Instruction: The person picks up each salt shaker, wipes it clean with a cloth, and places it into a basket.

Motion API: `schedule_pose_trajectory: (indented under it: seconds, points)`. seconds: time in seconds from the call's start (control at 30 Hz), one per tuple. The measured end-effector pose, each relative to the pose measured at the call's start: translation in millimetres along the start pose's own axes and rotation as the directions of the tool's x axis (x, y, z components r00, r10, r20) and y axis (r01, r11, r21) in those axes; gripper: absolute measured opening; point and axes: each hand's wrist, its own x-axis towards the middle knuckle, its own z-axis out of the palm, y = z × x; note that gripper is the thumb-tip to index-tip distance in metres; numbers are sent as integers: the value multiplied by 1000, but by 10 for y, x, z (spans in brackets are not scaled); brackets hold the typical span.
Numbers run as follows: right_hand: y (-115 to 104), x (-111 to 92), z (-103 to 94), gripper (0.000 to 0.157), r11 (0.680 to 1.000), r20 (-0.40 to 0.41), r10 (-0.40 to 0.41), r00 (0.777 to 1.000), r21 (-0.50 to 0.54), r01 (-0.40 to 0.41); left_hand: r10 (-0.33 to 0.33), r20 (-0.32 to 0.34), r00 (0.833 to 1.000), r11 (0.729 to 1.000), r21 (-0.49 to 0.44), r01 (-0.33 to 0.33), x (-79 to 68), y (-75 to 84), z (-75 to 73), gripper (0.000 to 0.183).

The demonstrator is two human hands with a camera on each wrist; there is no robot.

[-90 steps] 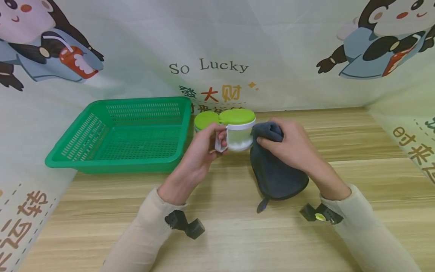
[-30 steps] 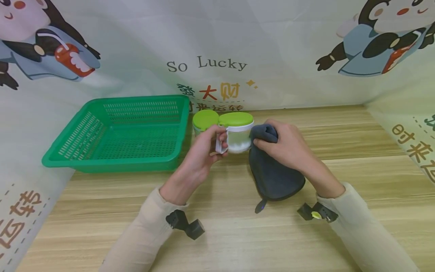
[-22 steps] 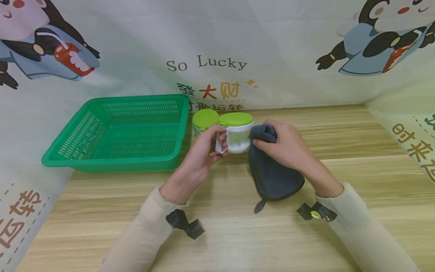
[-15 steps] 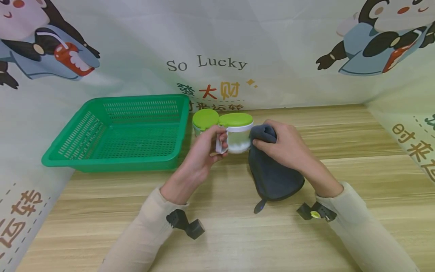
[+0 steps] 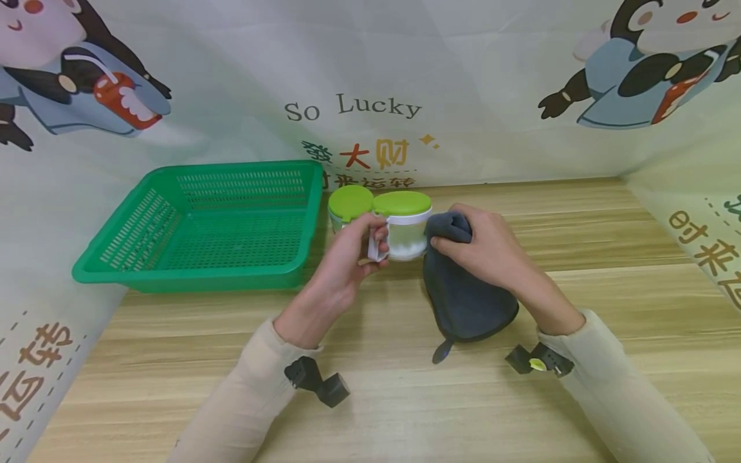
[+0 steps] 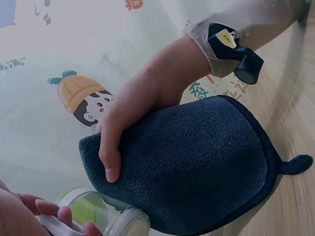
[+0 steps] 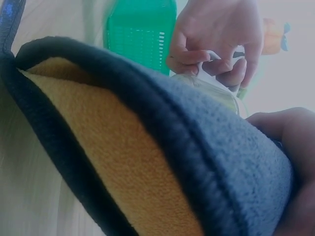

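My left hand (image 5: 343,260) grips the white handle (image 5: 377,244) of a clear jar (image 5: 407,236) with a green lid (image 5: 402,203); some white content shows at its bottom. In my right hand (image 5: 492,244) is a folded dark grey cloth (image 5: 471,296) with a small hanging loop, pinched between thumb and fingers. The cloth's upper end touches or nearly touches the jar's right side. An orange-yellow inner face of the cloth (image 7: 113,142) shows in the right wrist view. The left wrist view has the jar (image 6: 130,223) beside the cloth (image 6: 187,162).
A second green-lidded jar (image 5: 350,203) stands behind my left hand, partly hidden. To the left sits a green slotted basket (image 5: 211,280) on the wood-grain table (image 5: 382,399). A printed backdrop (image 5: 492,96) rises along the table's back and sides.
Over three seconds the jar's lid has dropped slightly in view and the cloth has shifted a little left, with a small camera shift. Both holds are the same; the last second shows almost no movement.
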Motion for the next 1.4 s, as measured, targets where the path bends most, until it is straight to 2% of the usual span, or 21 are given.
schedule_pose_trajectory:
  seconds: [0.2,0.53,0.73,0.87,1.0,1.23,1.4]
  points:
    - [47,23,-9,19,999,-8,22,1000,40,-21,28,-2,1000,1000,15,-28,-23,15,16,21]
    - [78,20,-85,23,992,-19,93,995,92,-91,58,47,997,998,7,-58,-79,13,35,16]
    - [-21,-41,-137,28,998,-50,56,997,45,-54,62,49,997,998,13,-62,-89,15,40,21]
    - [-150,-110,-162,26,1000,-86,-8,996,16,10,70,30,997,997,14,-70,-74,28,41,23]
    - [-238,-155,-187,23,999,-99,-40,994,21,43,83,-5,997,996,25,-83,-71,44,52,27]
    - [-231,-164,-225,24,998,-94,-12,995,67,19,109,-78,991,992,76,-104,-56,11,56,25]
    - [-235,-167,-245,26,997,-86,-7,996,74,13,125,-83,989,985,130,-114,-67,8,47,30]
